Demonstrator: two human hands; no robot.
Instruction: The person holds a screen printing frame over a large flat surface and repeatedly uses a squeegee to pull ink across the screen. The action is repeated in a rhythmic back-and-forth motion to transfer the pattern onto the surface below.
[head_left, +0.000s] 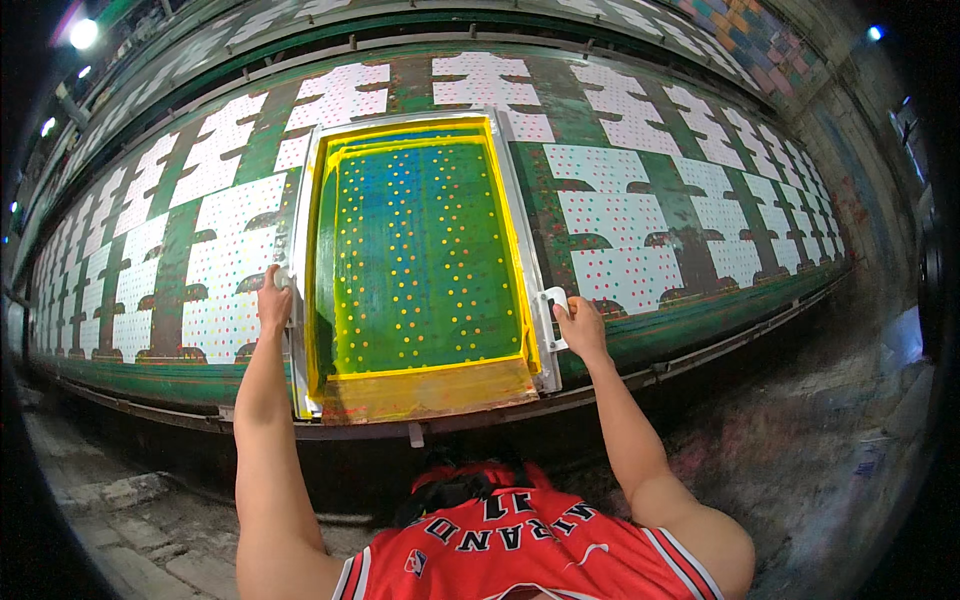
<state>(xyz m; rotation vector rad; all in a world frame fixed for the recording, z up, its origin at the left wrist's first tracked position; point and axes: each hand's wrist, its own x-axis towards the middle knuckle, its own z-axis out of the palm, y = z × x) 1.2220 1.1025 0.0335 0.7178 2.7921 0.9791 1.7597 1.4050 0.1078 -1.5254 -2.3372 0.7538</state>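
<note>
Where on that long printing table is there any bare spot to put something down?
Hardly any. White dotted fabric panels lie side by side along the table; only narrow green strips between them are bare. The framed screen fills the middle, with the left hand and right hand on its sides. The table's green front edge is bare.

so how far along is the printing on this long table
Done: the white cut fabric pieces to the right and left of the frame already carry coloured dots. In hand: the left hand and right hand grip the sides of the yellow-edged screen frame, lying flat on the green table. Left: cannot tell whether the far pieces at either end are all dotted.
</note>
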